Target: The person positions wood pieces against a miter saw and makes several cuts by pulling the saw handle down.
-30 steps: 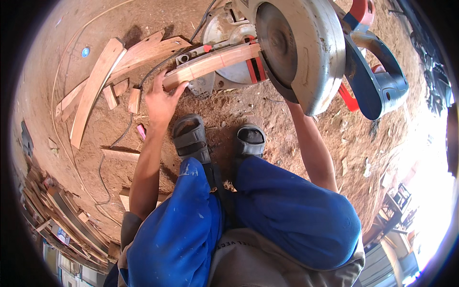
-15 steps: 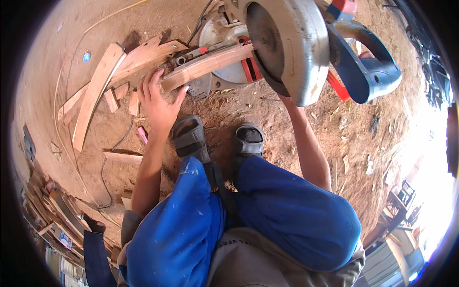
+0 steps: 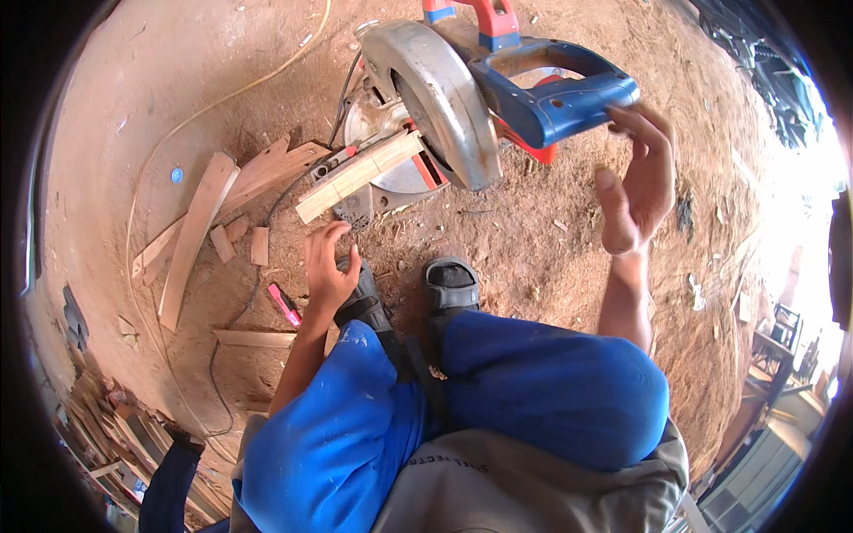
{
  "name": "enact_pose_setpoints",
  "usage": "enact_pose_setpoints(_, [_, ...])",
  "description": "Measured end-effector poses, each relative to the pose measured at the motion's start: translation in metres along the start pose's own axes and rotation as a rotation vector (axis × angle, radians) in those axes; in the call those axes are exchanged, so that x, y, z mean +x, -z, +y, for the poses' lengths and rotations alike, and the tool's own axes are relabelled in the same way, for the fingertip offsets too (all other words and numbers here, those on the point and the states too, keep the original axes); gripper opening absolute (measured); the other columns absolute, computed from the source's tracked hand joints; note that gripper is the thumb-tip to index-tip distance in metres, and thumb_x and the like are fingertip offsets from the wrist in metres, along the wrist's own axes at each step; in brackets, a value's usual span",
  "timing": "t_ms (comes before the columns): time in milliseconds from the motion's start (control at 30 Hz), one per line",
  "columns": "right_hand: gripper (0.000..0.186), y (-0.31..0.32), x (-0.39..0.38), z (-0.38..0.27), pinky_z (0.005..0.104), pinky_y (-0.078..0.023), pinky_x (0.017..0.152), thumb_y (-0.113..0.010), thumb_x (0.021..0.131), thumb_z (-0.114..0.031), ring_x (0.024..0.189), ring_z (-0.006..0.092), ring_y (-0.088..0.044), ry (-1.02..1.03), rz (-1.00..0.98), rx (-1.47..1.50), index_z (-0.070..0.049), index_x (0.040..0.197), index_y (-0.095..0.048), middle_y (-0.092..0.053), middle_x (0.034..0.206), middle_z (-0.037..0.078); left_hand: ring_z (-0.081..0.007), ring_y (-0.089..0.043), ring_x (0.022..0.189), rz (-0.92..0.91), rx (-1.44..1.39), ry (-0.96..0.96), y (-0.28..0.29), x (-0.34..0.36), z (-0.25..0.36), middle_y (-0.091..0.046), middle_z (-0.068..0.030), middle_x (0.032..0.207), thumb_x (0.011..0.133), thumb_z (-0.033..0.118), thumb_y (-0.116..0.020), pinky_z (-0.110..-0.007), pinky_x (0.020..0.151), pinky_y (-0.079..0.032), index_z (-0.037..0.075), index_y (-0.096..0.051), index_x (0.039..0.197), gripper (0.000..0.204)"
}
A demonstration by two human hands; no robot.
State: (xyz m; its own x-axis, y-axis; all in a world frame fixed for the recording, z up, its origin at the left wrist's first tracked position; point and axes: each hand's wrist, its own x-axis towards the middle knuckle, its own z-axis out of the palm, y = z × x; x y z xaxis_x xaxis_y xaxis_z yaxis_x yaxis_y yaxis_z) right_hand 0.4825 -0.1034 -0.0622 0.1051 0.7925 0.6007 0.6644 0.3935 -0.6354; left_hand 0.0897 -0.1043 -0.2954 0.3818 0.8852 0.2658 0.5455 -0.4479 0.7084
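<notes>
A miter saw (image 3: pixel 435 98) with a silver blade guard stands on the ground ahead of me, its blue handle (image 3: pixel 577 111) raised toward the right. Across its base lies a short, pale wooden piece (image 3: pixel 360 178), one end under the guard and the other sticking out to the left. Just short of that free end is my left hand (image 3: pixel 330 274), apart from the wood, its fingers loosely bent and holding nothing. My right hand (image 3: pixel 641 191) is at the end of the saw handle, palm turned inward, thumb and fingers spread; the fingertips come close to the handle without gripping it.
Several wooden strips (image 3: pixel 197 235) and small offcuts (image 3: pixel 259 246) lie to the left. A pink marker (image 3: pixel 284 304) rests near my left forearm. A dark cable (image 3: pixel 244 306) winds along the ground, and a yellowish cord (image 3: pixel 151 195) curves farther left. Stacked wood (image 3: pixel 115 435) is at lower left.
My left hand has drawn back from the wood's end toward me. My right hand has come up from behind the saw guard to beside the handle. The saw appears farther left in view.
</notes>
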Motion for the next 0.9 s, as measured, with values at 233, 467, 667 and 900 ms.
enact_pose_setpoints(233, [0.08, -0.003, 0.084, -0.012, 0.0452, -0.046, 0.115, -0.095, 0.07, -0.033, 0.132, 0.0312, -0.061, 0.222, -0.803, -0.594, -0.01, 0.139, -0.062, -0.063, 0.144, 0.006, -0.0332, -0.068, 0.103, -0.082, -0.152, 0.089, -0.02, -0.01, -0.004, -0.072, -0.0142, 0.116, 0.085, -0.001, -0.073, -0.044, 0.092, -0.055, 0.004, -0.064, 0.127, 0.043])
enact_pose_setpoints(467, [0.058, -0.012, 0.114, -0.015, 0.0488, -0.054, 0.093, -0.092, 0.071, -0.012, 0.111, 0.0428, -0.067, 0.078, -1.041, -0.405, -0.007, 0.121, -0.061, -0.071, 0.117, 0.015, -0.0279, -0.069, 0.089, -0.047, -0.184, 0.181, -0.041, -0.04, -0.017, -0.072, -0.0103, 0.104, 0.086, -0.002, -0.071, -0.04, 0.083, -0.057, 0.005, -0.064, 0.127, 0.043])
enact_pose_setpoints(667, [0.051, -0.016, 0.095, -0.001, 0.0478, -0.054, 0.085, -0.07, 0.066, 0.012, 0.103, 0.0445, -0.066, 0.118, -0.886, -0.491, -0.003, 0.114, -0.062, -0.068, 0.11, 0.016, -0.0274, -0.067, 0.086, -0.054, -0.196, 0.164, -0.043, -0.034, -0.02, -0.071, -0.0097, 0.1, 0.086, -0.003, -0.069, -0.04, 0.079, -0.056, 0.005, -0.064, 0.126, 0.041])
enact_pose_setpoints(900, [0.052, -0.016, 0.09, 0.008, 0.0459, -0.057, 0.086, -0.073, 0.066, 0.014, 0.103, 0.0405, -0.068, 0.187, -0.846, -0.466, -0.003, 0.114, -0.062, -0.065, 0.116, 0.013, -0.0281, -0.067, 0.086, -0.074, -0.196, 0.166, -0.041, -0.033, -0.023, -0.071, -0.0094, 0.099, 0.085, -0.002, -0.069, -0.041, 0.081, -0.056, 0.005, -0.064, 0.125, 0.04])
